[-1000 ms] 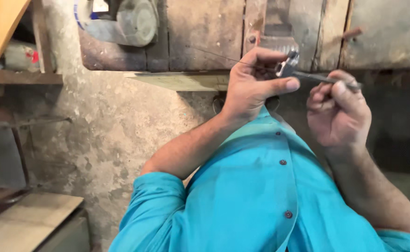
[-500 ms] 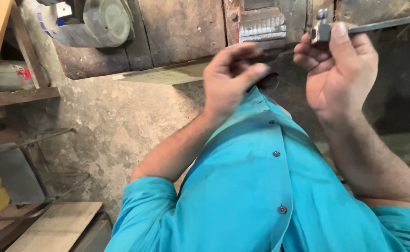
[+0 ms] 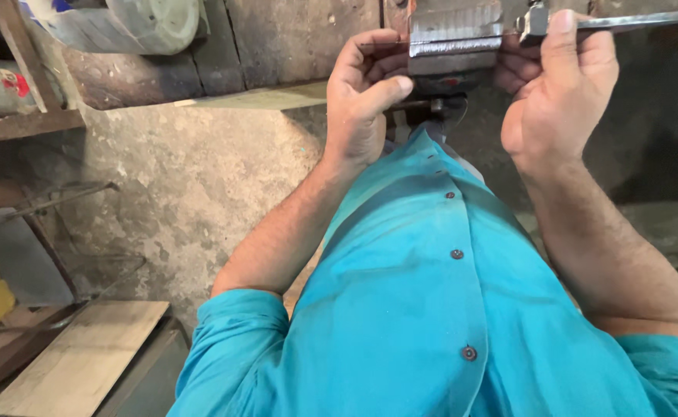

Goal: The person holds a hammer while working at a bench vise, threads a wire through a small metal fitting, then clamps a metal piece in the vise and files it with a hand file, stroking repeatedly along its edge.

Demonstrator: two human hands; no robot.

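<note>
Wooden bench (image 3: 200,46) as landmark: metal vise block (image 3: 455,31) mounted at its front edge. Right hand (image 3: 559,93) beside block, fingers clamped on long metal tool (image 3: 632,21). Left hand (image 3: 366,93) below block, pinching thin rod (image 3: 381,48). Risk: tool slips, nicks left fingers close by.

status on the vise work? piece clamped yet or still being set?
Looks done: a thin metal strip sits at the edge of the ribbed vise jaw block. In hand: left hand pinches the strip at the jaw; right hand grips the vise handle bar. Left: can't tell whether the strip is clamped tight; neither hand has let go.
</note>
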